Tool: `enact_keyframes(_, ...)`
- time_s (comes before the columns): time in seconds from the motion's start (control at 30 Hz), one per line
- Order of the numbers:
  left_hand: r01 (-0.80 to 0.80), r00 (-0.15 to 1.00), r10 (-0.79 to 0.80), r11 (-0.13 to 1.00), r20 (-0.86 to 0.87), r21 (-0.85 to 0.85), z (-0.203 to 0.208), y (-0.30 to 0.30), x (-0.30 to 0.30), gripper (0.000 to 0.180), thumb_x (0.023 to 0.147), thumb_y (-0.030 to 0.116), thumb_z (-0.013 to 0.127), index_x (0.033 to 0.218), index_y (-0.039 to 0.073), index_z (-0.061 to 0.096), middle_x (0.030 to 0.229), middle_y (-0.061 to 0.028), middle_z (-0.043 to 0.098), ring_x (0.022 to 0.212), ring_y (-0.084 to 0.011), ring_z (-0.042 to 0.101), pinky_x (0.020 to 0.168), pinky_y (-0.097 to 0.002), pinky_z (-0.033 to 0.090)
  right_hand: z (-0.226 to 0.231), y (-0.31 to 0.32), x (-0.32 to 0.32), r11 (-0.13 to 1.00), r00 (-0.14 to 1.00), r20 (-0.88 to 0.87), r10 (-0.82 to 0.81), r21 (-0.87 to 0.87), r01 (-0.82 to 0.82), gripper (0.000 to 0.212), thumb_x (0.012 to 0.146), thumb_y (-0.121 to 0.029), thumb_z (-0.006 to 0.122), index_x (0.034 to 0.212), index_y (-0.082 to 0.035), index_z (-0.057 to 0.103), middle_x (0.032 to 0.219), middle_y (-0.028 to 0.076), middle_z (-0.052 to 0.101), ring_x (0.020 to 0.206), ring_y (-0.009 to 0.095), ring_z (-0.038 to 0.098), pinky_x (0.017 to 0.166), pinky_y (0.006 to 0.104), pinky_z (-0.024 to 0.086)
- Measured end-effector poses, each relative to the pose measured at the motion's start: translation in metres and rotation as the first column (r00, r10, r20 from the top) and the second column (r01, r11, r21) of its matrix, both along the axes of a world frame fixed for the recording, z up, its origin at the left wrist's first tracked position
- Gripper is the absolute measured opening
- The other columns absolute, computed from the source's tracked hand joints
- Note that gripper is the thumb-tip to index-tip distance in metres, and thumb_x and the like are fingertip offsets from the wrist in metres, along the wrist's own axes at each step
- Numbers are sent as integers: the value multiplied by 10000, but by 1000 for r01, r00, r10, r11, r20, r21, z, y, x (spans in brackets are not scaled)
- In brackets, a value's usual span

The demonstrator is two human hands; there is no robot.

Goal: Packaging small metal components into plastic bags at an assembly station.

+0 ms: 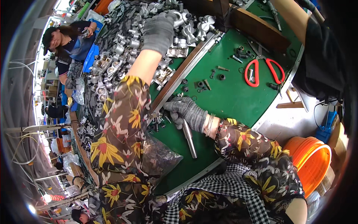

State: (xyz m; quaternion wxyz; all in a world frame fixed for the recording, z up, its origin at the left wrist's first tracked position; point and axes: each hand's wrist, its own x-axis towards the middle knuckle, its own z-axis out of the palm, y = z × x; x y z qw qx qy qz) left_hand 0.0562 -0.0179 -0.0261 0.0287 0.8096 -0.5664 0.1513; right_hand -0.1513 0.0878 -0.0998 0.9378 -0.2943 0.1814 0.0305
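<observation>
Cast metal housings (123, 48), silver-grey, lie heaped along the far side of the wooden rail (182, 72) that borders the green bench top (231, 93); the heap is large and fills that whole strip. Left hand (159, 31), in a grey knit glove, is stretched out over the heap with fingers curled down onto one housing near the top of the pile; whether it has actually closed on the part cannot be told, the palm covers it. Right hand (184, 112), also gloved, rests at the near edge of the rail with fingers wrapped round the upper end of a steel rod tool (189, 137) whose shaft lies on the green surface. Small bolts and washers (209, 80) are scattered loose on the green top, red-handled scissors (263, 71) beyond them. A clear bag of small dark parts (160, 156) sits by the left elbow. Judgement: work looks mid-run, with many housings in the heap, loose hardware unused, and no separate stack of finished pieces that can be made out. An orange bucket (311, 160) stands at lower right; another person (69, 41) sits at far left
</observation>
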Motion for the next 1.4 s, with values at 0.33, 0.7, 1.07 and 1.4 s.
enact_keyframes(0.33, 209, 940, -135, 953, 313, -219, 43, 214, -100, 393, 648, 147, 691, 1029, 89, 613, 1002, -144, 585, 924, -311, 561, 820, -422, 454, -11, -5, 3, 954, 993, 111, 47, 290, -78, 329, 858, -346, 642, 676, -132, 470, 514, 3, 454, 361, 94, 381, 326, 230, 303)
enact_keyframes(0.7, -336, 936, 347, 931, 59, -143, 1, 375, -232, 262, 770, 188, 587, 985, 38, 589, 941, -98, 539, 855, -271, 553, 705, -366, 467, 73, 108, -50, 778, 973, -7, 232, -599, -190, 364, 834, -340, 656, 883, 15, 597, 529, 34, 540, 370, 93, 482, 359, 214, 411)
enact_keyframes(1.07, -800, -537, -779, 347, 325, -489, -59, 462, -287, 555, 851, 451, 605, 1188, 29, 475, 1018, -125, 568, 895, -225, 627, 812, -379, 546, 89, 167, -57, 55, 581, -45, 813, -986, -154, 197, 817, -191, 629, 927, -37, 688, 808, 99, 671, 779, 188, 651, 713, 286, 531)
enact_keyframes(1.4, -957, -271, -951, 251, -148, 143, -59, 504, -319, 386, 847, 314, 622, 1087, 30, 518, 963, -122, 595, 894, -291, 614, 820, -484, 534, 89, 207, 94, -668, 769, -375, 518, -739, 89, 198, 829, -186, 627, 975, -59, 667, 789, 51, 675, 627, 195, 633, 608, 313, 554)
